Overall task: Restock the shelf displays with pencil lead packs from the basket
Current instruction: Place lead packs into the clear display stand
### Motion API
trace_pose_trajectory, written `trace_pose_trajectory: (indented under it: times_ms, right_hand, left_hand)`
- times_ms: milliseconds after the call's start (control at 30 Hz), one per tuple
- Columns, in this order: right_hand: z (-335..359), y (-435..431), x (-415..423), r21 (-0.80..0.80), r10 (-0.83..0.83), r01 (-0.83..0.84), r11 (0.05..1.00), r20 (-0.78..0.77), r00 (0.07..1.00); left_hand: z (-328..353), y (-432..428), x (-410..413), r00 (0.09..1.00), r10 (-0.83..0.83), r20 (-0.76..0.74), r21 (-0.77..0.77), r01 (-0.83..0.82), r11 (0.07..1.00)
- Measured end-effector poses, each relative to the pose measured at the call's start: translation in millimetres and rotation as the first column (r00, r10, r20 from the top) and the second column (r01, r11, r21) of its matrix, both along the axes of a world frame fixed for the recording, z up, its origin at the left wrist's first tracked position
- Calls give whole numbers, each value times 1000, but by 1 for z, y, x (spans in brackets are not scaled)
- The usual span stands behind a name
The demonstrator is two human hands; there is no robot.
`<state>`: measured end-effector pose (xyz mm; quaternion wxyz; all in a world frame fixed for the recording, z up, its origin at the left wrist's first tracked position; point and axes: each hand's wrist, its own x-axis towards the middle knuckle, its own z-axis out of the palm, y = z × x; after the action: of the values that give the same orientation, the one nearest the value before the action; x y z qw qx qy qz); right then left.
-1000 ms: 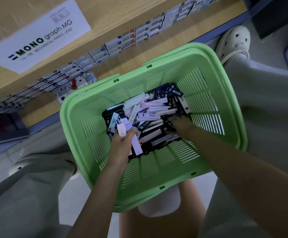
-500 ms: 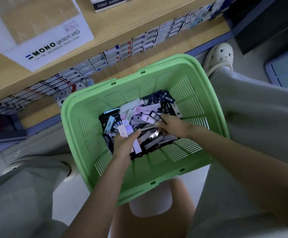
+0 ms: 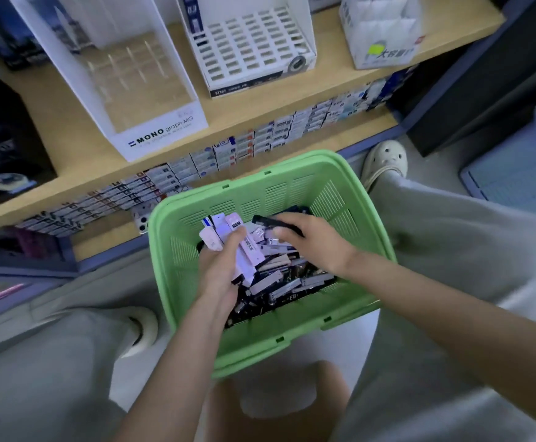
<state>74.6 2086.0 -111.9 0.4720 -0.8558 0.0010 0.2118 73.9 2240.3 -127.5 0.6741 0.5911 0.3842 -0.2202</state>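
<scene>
— State of left hand (image 3: 220,272)?
— Curled round a fan of white packs (image 3: 228,240), over the basket (image 3: 180,250) near its left wall.
— And right hand (image 3: 313,247)?
— Pinching a dark pack (image 3: 271,222) off the loose pile (image 3: 285,282), toward the far wall.
— Advice?
— Lift straight, add to the fan ends-aligned, match type before heading to the MONO display (image 3: 164,129).

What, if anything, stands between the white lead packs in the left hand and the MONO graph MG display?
Nothing visible. The left hand grips the white lead packs above the green basket, and the MONO graph MG display stands on the wooden shelf beyond the basket's far rim; only open air lies between.
</scene>
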Motion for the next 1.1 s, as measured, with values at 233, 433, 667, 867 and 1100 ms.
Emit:
trace_pose_trajectory:
  times_ms: [233,433,667,867,1100]
  right_hand:
    - [54,-5,-18,55,-71,65,996,122,990]
    - [87,-11,-29,103,-206,189,977,201,958]
    - [121,-12,-38,167,-129,91,982,230,965]
    - [133,-10,-34,-89,100,-85,992,182,978]
    - [165,15,39,-67,-36,61,996,325,945]
  left_hand:
    - [41,5,-9,993,-101,58,-154,108,982]
    - [76,8,-18,975,-135,175,-220,172,960]
    - [110,14,-19,894,-190,406,-132,263,956]
    - [129,18,-1,756,-388,528,148,368,918]
    - [175,58,67,693,-262,671,218,153,964]
